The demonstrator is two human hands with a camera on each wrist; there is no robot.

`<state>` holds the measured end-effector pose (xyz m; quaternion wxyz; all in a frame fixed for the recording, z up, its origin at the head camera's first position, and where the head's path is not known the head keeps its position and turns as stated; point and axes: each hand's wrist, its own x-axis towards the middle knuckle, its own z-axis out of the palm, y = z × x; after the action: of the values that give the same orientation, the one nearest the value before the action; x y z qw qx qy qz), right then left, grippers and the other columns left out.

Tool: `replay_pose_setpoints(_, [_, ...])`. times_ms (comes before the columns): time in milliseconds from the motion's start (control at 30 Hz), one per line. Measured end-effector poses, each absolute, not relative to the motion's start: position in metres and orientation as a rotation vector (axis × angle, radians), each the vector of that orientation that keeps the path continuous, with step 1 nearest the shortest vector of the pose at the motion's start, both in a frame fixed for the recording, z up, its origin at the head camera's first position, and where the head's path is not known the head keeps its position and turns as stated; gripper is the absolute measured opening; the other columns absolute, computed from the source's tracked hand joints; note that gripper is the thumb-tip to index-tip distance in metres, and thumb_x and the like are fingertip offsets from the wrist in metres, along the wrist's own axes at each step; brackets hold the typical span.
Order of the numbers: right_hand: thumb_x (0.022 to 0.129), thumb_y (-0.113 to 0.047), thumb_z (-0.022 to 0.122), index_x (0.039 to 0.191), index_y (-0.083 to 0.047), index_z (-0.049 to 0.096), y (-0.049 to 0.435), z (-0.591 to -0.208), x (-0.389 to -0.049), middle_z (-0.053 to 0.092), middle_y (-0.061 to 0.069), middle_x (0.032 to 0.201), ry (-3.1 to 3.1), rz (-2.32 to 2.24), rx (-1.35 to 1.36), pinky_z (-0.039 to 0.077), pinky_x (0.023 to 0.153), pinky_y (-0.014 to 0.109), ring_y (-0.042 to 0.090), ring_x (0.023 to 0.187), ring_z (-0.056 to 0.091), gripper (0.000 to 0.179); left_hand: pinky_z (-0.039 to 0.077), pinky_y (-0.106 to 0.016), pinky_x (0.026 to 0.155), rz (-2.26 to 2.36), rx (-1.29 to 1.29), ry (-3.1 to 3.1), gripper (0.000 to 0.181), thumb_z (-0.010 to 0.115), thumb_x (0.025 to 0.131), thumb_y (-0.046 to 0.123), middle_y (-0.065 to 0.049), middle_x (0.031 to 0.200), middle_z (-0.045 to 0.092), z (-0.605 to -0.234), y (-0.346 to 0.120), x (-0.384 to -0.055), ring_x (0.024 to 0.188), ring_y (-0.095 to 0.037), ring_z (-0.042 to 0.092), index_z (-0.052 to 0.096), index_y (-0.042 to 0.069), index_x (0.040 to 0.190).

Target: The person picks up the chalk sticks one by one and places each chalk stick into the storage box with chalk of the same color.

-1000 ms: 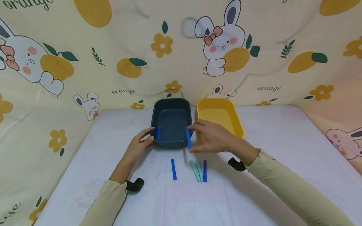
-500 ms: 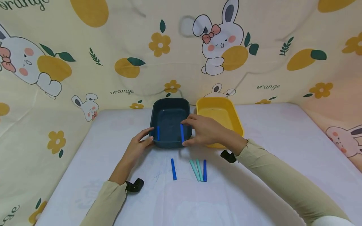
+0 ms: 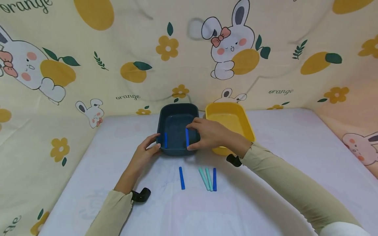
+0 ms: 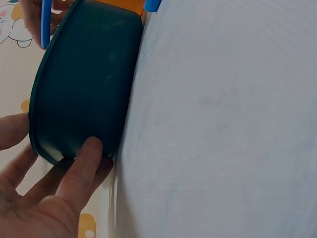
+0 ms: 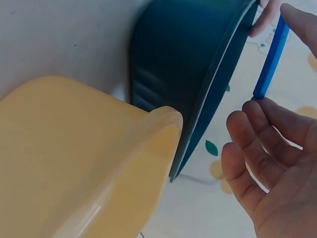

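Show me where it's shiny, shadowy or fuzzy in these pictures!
Head view: a soft shadow slants across the white tabletop below the right sleeve; right wrist view: a pale streak shines near the yellow tub's rim, and the dark tub's upper left edge looks fuzzy; left wrist view: rather dim, with faint smudges on the dark tub, maybe shine, maybe scuffs.

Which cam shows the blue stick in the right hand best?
Right wrist: the blue stick appears large, nearly end to end, pinched in the right hand. The head view shows it small against the dark tray; the left wrist view catches only part, cut off by the top edge.
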<state>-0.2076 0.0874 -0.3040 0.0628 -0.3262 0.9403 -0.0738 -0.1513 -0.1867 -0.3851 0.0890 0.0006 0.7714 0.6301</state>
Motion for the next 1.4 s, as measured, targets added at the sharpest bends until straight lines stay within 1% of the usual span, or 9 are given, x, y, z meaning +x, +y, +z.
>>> replay_pose_setpoints(200, [0.076,-0.068,0.072,0.140,-0.021,0.056,0.082,-0.306,-0.215,0.054,0.004,0.136,2.824,-0.205,-0.962,0.056,0.096,0.037,0.021,0.106,0.057,0.081,0.044,-0.047,0.113,1.866,-0.013,2.307,0.050,0.053,0.104,0.021,-0.018,0.162,0.028,-0.384,-0.187,-0.150,0.136,-0.038,0.050,0.040,0.017,0.152])
replay_pose_setpoints(633, [0.078,-0.066,0.072,0.141,-0.020,0.055,0.071,-0.310,-0.224,0.054,0.004,0.135,2.794,-0.183,-0.947,0.056,0.093,0.035,0.020,0.101,0.058,0.080,0.045,-0.045,0.111,1.860,-0.018,2.298,0.049,0.054,0.103,0.021,-0.015,0.162,0.030,-0.388,-0.186,-0.151,0.135,-0.035,0.051,0.041,0.020,0.151])
replay_pose_setpoints(800, [0.079,-0.068,0.070,0.141,-0.019,0.054,0.065,-0.310,-0.230,0.053,0.006,0.139,2.774,-0.158,-0.977,0.055,0.097,0.037,0.021,0.107,0.058,0.081,0.046,-0.045,0.111,1.867,-0.005,2.299,0.050,0.054,0.103,0.022,-0.015,0.162,0.030,-0.389,-0.186,-0.152,0.136,-0.035,0.051,0.041,0.019,0.151])
replay_pose_setpoints(933, [0.080,-0.067,0.069,0.142,-0.018,0.054,0.061,-0.309,-0.234,0.052,0.007,0.142,2.760,-0.153,-0.986,0.054,0.101,0.040,0.022,0.112,0.058,0.081,0.047,-0.043,0.110,1.915,0.018,2.272,0.049,0.054,0.103,0.019,-0.013,0.161,0.031,-0.390,-0.186,-0.153,0.136,-0.033,0.051,0.041,0.018,0.151])
replay_pose_setpoints(1100, [0.080,-0.067,0.069,0.142,-0.017,0.054,0.055,-0.314,-0.238,0.053,0.007,0.140,2.745,-0.139,-0.999,0.054,0.102,0.039,0.021,0.113,0.057,0.081,0.048,-0.041,0.109,1.918,0.031,2.264,0.050,0.053,0.104,0.016,-0.014,0.161,0.030,-0.391,-0.186,-0.151,0.137,-0.034,0.049,0.039,0.016,0.151])
replay_pose_setpoints(1233, [0.080,-0.068,0.069,0.141,-0.016,0.054,0.050,-0.320,-0.240,0.055,0.006,0.138,2.744,-0.096,-1.012,0.054,0.101,0.037,0.019,0.111,0.057,0.081,0.048,-0.042,0.109,1.897,0.027,2.272,0.050,0.052,0.104,0.018,-0.014,0.161,0.030,-0.392,-0.188,-0.149,0.138,-0.033,0.048,0.039,0.017,0.152])
replay_pose_setpoints(1400, [0.081,-0.068,0.067,0.141,-0.016,0.054,0.045,-0.321,-0.243,0.054,0.006,0.140,2.750,-0.042,-1.013,0.053,0.102,0.038,0.020,0.116,0.056,0.081,0.047,-0.043,0.109,1.896,0.036,2.281,0.049,0.052,0.104,0.020,-0.014,0.161,0.031,-0.390,-0.185,-0.151,0.137,-0.033,0.049,0.040,0.017,0.151])
